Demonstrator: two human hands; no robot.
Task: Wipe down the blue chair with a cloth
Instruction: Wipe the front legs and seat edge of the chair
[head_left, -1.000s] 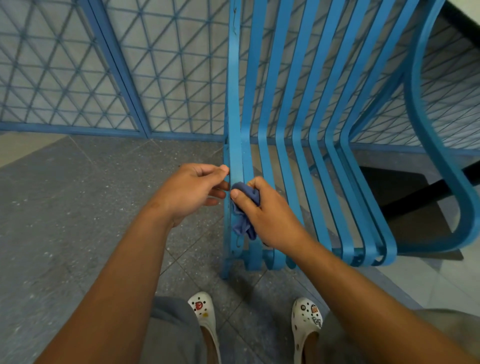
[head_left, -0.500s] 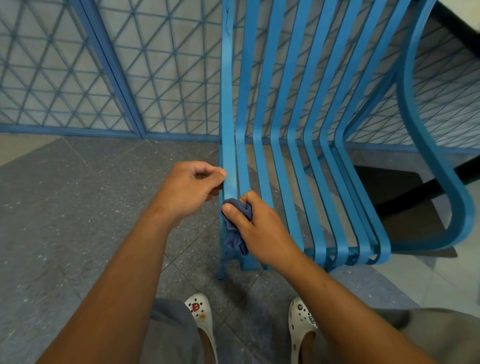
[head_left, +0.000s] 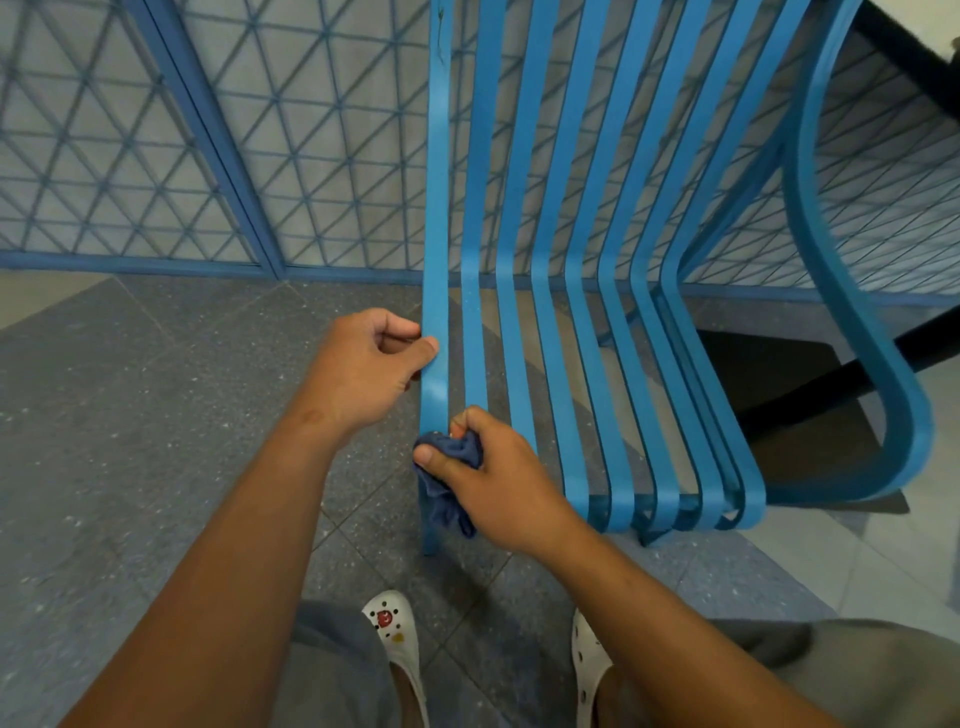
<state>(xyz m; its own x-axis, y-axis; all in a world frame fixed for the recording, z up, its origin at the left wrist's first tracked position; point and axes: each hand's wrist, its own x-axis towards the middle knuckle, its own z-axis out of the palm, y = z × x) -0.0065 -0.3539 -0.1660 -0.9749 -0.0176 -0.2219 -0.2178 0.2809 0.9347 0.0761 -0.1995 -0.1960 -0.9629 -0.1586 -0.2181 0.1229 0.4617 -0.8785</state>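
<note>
The right hand (head_left: 498, 478), gripping the cloth (head_left: 449, 480), has slid down the chair (head_left: 576, 364)'s left slat to its front edge; the left hand (head_left: 369, 371) still grips that slat; other slats wait.

The slatted chair (head_left: 582, 291) is bright blue all over. At 6 o'clock from its leftmost slat, the cloth (head_left: 451, 480) is a darker navy blue. The fence (head_left: 156, 156) at 10 o'clock is blue mesh in a triangle pattern over pale grey. The floor (head_left: 130, 415) is dark grey, speckled tile. At 6 o'clock, 2 white clogs (head_left: 397, 642) carry red and yellow charms.
</note>
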